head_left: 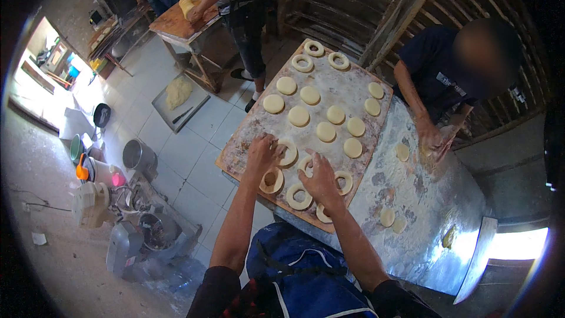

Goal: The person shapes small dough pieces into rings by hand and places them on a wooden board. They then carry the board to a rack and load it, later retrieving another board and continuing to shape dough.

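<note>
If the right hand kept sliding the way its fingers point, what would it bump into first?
Probably the round uncut dough disc just beyond the right hand on the floured wooden board; depth is hard to judge here.

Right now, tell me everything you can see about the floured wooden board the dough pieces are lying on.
The flat rectangular wooden board is brown at the edges and dusted white with flour. It lies slantwise, partly on the floured metal table, its near left corner jutting over the tiled floor. It carries round dough discs mid-board and dough rings at both ends. The left hand and right hand press on rings at its near end.
</note>
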Demonstrator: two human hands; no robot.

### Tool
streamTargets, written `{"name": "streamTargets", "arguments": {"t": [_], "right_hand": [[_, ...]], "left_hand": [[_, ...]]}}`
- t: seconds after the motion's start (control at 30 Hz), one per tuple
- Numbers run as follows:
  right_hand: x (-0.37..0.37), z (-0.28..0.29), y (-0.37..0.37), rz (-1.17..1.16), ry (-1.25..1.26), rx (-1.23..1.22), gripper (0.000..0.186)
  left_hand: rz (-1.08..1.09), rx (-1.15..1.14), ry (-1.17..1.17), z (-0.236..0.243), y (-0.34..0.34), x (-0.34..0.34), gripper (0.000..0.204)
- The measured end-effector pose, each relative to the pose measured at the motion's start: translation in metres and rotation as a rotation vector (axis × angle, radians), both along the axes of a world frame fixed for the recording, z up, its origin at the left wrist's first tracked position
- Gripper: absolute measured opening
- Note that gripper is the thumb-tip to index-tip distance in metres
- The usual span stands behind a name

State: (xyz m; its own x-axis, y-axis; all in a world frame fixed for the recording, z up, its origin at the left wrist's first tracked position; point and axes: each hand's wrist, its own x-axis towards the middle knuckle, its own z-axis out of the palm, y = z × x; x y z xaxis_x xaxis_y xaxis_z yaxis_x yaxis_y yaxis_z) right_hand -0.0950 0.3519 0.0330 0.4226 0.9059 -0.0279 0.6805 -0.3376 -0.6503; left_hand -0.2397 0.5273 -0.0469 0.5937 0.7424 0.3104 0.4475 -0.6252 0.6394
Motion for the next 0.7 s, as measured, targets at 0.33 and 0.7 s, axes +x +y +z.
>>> {"name": "streamTargets", "arguments": {"t": [0.33,0.7], "right_hand": [[0.0,-0.021,0.004,0.029,-0.045,0.014,0.059],[0.021,0.005,0.008,0.262,1.133,0.39,0.049]], "left_hand": [[-0.046,-0.049,0.053,0.002,0.003,0.001,0.03],[-0.364,-1.381,-1.235,0.084,-0.068,0.006,0.019]]}}
